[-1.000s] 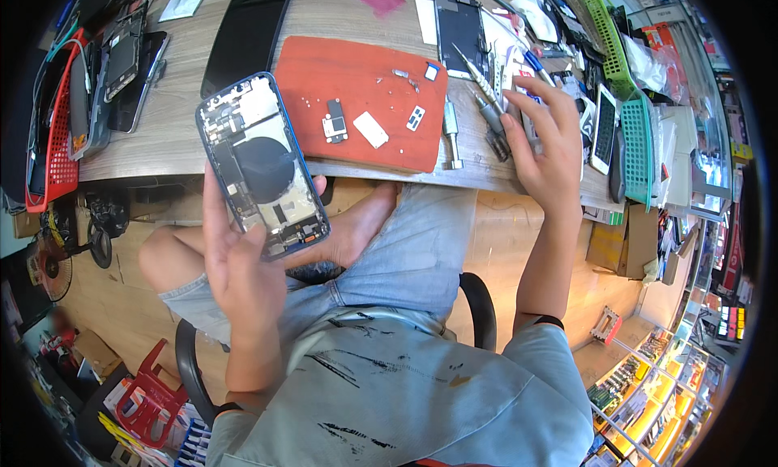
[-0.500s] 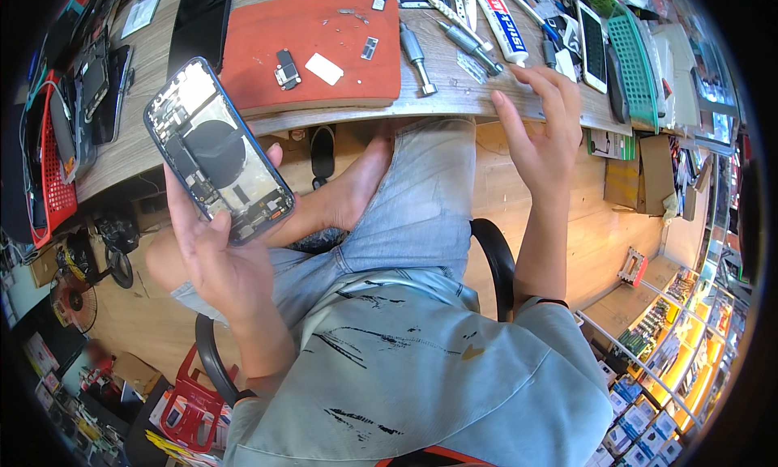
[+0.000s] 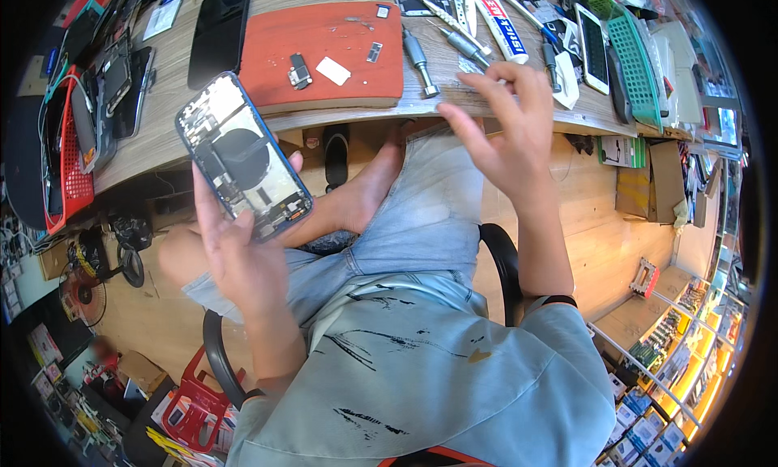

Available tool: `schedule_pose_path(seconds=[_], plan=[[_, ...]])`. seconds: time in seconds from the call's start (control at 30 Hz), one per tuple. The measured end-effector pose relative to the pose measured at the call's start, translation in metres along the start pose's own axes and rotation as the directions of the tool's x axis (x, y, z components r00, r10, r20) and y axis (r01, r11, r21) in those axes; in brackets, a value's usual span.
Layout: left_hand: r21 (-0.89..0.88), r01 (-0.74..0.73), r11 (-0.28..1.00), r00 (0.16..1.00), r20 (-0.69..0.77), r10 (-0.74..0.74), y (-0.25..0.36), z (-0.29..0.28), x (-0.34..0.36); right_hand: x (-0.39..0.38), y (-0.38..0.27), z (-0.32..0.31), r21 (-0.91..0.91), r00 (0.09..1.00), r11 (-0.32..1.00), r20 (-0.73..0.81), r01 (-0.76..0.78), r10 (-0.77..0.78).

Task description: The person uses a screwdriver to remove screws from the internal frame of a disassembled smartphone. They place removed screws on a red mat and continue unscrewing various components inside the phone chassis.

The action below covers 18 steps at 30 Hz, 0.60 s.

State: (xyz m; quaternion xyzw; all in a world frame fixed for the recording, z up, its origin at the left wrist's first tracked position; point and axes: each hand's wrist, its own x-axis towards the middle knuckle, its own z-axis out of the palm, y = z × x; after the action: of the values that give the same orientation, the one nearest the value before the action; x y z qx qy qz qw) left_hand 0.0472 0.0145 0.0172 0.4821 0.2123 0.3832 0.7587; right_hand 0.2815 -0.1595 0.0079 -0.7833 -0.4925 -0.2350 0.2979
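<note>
An opened smartphone (image 3: 243, 155) with a blue frame lies tilted in my left hand (image 3: 235, 248), its inner parts, a dark round pad among them, facing up. My left fingers wrap its edges, partly hidden beneath it. Above the table's front edge my right hand (image 3: 515, 131) hovers with bent, spread fingers and nothing visible between them. Just past its fingertips lies a grey screwdriver (image 3: 468, 46). Another grey screwdriver (image 3: 419, 62) rests to the left of it. On the red mat (image 3: 324, 29) are a small dark phone part (image 3: 300, 72) and a white card-like piece (image 3: 333, 71).
A black phone (image 3: 219, 34) lies left of the mat. A white glue tube (image 3: 502, 29), tweezers (image 3: 438, 9) and a white phone (image 3: 593, 50) lie to the right. A green basket (image 3: 636, 66) stands at the right end, a red basket (image 3: 77, 175) at the left.
My right hand has moved left across the table edge, near the grey screwdrivers. The opened phone stays in my left hand. The whole view has shifted slightly.
</note>
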Motion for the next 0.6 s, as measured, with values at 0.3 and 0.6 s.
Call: schedule_pose_path(seconds=[0.3, 0.6], plan=[[-0.112, 0.054, 0.992, 0.998, 0.031, -0.051, 0.001, -0.002, 0.003, 0.002, -0.019, 0.024, 0.044, 0.996, 0.995, -0.003, -0.085, 0.085], [-0.163, 0.055, 0.985, 0.998, 0.025, -0.051, -0.007, 0.005, 0.014, 0.035, -0.018, 0.032, 0.830, 0.887, 0.540, -0.140, -0.136, 0.439]])
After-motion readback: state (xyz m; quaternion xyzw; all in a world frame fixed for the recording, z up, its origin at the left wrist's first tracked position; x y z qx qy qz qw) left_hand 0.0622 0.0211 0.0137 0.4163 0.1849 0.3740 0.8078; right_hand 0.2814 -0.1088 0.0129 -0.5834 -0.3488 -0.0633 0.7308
